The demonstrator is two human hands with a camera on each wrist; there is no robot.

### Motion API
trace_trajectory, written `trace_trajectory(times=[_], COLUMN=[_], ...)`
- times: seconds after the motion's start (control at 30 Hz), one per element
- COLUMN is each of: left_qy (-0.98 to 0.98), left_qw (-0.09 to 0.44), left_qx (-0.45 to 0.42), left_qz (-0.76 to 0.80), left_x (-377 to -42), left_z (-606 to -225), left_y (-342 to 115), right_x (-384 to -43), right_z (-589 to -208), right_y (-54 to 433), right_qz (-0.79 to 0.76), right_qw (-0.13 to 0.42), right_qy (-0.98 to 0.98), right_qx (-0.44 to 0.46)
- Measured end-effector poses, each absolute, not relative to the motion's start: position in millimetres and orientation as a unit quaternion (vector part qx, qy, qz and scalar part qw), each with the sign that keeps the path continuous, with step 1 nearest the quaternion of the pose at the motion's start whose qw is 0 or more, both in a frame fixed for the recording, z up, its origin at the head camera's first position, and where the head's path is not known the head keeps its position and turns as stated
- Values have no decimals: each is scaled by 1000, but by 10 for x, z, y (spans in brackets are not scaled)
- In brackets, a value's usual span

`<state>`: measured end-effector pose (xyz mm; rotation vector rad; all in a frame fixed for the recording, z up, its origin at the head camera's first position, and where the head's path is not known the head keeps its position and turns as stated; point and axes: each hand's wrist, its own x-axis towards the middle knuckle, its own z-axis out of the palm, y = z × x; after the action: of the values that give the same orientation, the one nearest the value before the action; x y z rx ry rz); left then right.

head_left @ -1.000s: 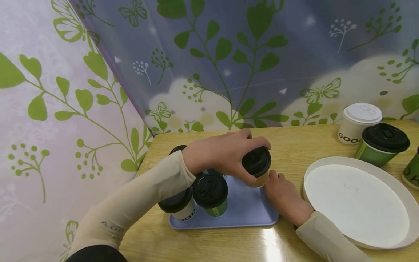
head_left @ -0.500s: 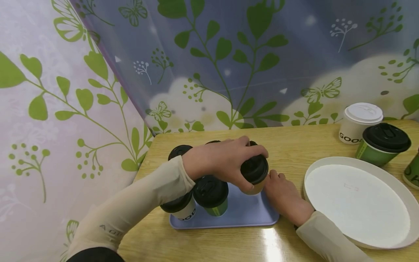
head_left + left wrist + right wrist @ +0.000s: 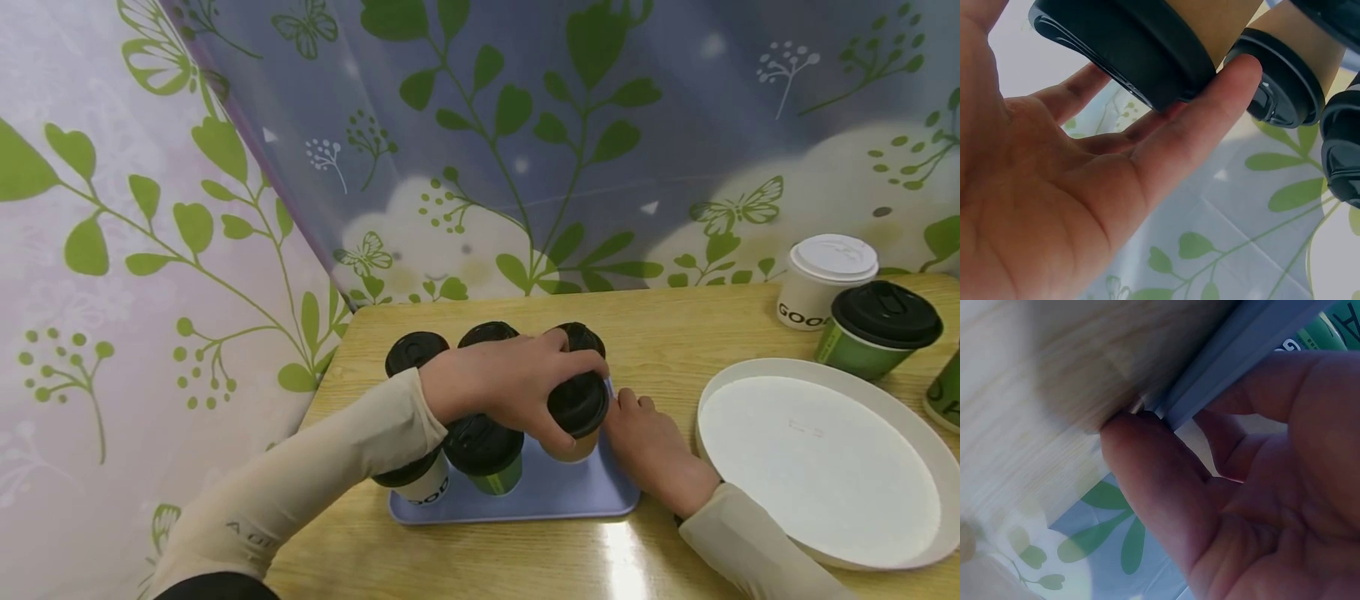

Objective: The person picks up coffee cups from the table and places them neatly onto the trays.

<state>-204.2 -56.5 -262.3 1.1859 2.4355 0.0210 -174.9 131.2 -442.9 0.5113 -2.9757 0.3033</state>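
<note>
One brown paper cup (image 3: 579, 412) with a black lid was in the left hand (image 3: 517, 377), whose thumb and fingers curled around the lid, over the front right part of a lavender tray (image 3: 547, 492); whether its base touched the tray could not be told from these angles. Pinching the tray's right rim between thumb and fingers was the right hand (image 3: 654, 450). Beside the held cup, a green black-lidded cup (image 3: 491, 458) stood at the front middle, and a white lettered cup (image 3: 427, 485) at the front left, partly behind the forearm. Behind them rose a rear left cup (image 3: 415, 352), a rear middle cup (image 3: 487, 333) and a rear right cup (image 3: 585, 337), all black-lidded. A round white tray (image 3: 817, 467) lay to the right on the wooden table (image 3: 675, 333), near a white-lidded cup (image 3: 823, 287) and a broad green cup (image 3: 873, 333).
</note>
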Motion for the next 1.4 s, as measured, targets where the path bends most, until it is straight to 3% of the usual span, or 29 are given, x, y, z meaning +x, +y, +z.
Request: trace_trajectory(times=[1.4], left_qy=[870], left_qw=[234], left_qx=[432], left_qz=[-31], left_x=[-2005], left_z=[-2977], left_y=[-510], right_x=[-1740], right_z=[-4422], right_y=[1313], right_qz=[88], right_qw=[62], right_qy=[-978], right_qx=[176])
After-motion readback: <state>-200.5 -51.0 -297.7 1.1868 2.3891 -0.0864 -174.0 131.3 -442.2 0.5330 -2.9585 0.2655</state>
